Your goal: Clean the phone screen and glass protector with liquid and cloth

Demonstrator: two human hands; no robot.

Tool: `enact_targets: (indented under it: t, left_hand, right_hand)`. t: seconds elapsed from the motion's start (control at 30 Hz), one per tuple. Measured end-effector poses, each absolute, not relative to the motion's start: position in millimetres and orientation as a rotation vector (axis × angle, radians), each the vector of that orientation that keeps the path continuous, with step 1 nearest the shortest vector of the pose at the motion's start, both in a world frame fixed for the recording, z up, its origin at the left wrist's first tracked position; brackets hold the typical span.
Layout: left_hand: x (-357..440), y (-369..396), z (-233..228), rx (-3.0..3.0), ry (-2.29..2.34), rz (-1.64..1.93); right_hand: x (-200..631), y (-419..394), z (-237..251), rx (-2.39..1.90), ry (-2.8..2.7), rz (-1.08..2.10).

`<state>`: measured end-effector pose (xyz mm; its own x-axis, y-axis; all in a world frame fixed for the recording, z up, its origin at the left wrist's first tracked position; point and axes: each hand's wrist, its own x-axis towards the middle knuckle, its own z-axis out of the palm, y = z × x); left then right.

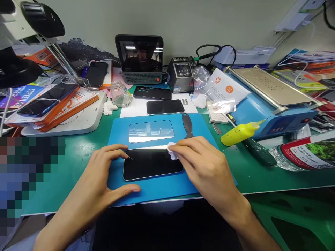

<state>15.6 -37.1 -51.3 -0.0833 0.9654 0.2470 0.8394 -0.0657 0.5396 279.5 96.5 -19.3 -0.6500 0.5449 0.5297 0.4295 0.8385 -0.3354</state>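
Green worktop (78, 164), blue mat (162, 190) at centre. Nearest, left hand (104, 174) spread, bracing black phone (151, 163) at its 9 o'clock end against sliding. Right hand (201, 164) pinching white wipe (172, 151) on phone's 1 o'clock corner. Beyond, at 12 o'clock: glass panel (151, 131), scraper (187, 124). Yellow bottle (239, 133) at 2 o'clock.

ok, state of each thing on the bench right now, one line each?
Black phone: flat on blue mat, screen dark.
Left hand: steadying the phone's left end.
Right hand: pinching white wipe on the phone's top right corner.
Clear glass jar: upright, no lid.
Yellow squeeze bottle: lying on its side.
Small grey monitor: screen dark.
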Motion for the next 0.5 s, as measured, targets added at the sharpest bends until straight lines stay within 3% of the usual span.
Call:
enact_targets:
  t: [0.5]
  left_hand:
    - [20, -36, -51, 1.922, 2.032, 0.829]
  right_hand:
    - [284, 106, -18, -0.607, -2.630, -0.084]
